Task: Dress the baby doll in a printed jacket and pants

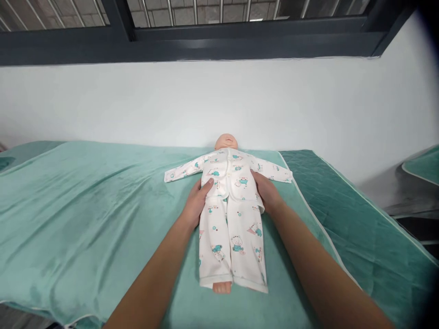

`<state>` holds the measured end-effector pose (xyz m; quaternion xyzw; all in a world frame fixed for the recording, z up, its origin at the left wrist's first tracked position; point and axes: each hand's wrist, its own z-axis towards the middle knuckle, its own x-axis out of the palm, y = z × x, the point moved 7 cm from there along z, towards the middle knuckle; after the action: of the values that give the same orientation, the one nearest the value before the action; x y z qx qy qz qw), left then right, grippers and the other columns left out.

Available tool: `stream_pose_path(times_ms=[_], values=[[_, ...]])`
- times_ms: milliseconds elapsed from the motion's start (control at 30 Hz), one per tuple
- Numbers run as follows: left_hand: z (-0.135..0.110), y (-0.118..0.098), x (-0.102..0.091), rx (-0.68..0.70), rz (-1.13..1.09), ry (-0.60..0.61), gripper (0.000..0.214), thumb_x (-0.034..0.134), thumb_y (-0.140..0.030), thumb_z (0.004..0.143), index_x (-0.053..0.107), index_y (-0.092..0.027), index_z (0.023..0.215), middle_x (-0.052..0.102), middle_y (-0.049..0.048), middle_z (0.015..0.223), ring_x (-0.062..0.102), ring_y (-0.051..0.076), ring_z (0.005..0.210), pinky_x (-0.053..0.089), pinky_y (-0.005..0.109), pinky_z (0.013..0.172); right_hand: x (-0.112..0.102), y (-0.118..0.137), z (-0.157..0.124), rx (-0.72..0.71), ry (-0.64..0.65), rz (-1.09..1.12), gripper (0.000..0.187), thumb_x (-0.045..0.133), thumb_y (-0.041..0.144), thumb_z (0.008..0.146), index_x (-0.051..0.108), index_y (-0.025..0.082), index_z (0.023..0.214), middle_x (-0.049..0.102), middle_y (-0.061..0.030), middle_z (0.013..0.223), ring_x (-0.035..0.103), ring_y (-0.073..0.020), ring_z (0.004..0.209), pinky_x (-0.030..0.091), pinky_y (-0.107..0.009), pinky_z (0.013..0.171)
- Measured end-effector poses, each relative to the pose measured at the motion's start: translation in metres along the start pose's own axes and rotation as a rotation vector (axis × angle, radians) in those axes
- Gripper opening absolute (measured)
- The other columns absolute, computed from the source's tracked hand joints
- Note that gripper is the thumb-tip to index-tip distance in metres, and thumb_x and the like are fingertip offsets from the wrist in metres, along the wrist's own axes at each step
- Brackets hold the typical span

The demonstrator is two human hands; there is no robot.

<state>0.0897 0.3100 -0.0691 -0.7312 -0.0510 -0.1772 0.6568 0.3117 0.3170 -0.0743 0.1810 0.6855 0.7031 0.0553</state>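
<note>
A baby doll [226, 141] lies on its back on a green blanket [103, 219], its head towards the wall and its sleeves spread out sideways. It wears a white printed top [229, 171] and matching trousers [236, 233]; one foot [222, 287] shows below the left trouser leg. My left hand [198, 198] grips the doll's left-hand side at the waist, thumb over the top's front and fingers hidden underneath. At the opposite side, my right hand [265, 189] holds the waist, its fingers partly hidden by the top's hem.
Beyond the bed rises a white wall [137, 103], with a dark window frame [206, 43] and metal bars above it. A darker green quilted cover [329, 192] lies on the right. Another green padded edge [423, 165] juts in at the far right.
</note>
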Motion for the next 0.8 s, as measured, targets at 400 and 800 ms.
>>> stream_pose_path(times_ms=[400, 800], values=[[-0.057, -0.018, -0.019, 0.588, 0.715, -0.187, 0.053, 0.046, -0.002, 0.079, 0.059, -0.028, 0.123, 0.054, 0.0053, 0.131, 0.049, 0.021, 0.126, 0.042, 0.040, 0.106, -0.020, 0.022, -0.091, -0.495, -0.167, -0.516, 0.032, 0.057, 0.040, 0.091, 0.059, 0.023, 0.118, 0.057, -0.0108, 0.128, 0.054, -0.0261, 0.120, 0.048, -0.042, 0.095], [-0.074, -0.026, -0.003, 0.869, 1.015, -0.212, 0.015, 0.044, -0.014, 0.094, 0.057, -0.020, 0.101, 0.059, 0.0050, 0.093, 0.055, 0.020, 0.089, 0.045, 0.035, 0.080, -0.016, 0.026, -0.117, -0.664, -0.131, -0.602, 0.015, 0.049, 0.013, 0.087, 0.058, 0.022, 0.094, 0.058, -0.0040, 0.096, 0.056, -0.0189, 0.088, 0.049, -0.036, 0.079]])
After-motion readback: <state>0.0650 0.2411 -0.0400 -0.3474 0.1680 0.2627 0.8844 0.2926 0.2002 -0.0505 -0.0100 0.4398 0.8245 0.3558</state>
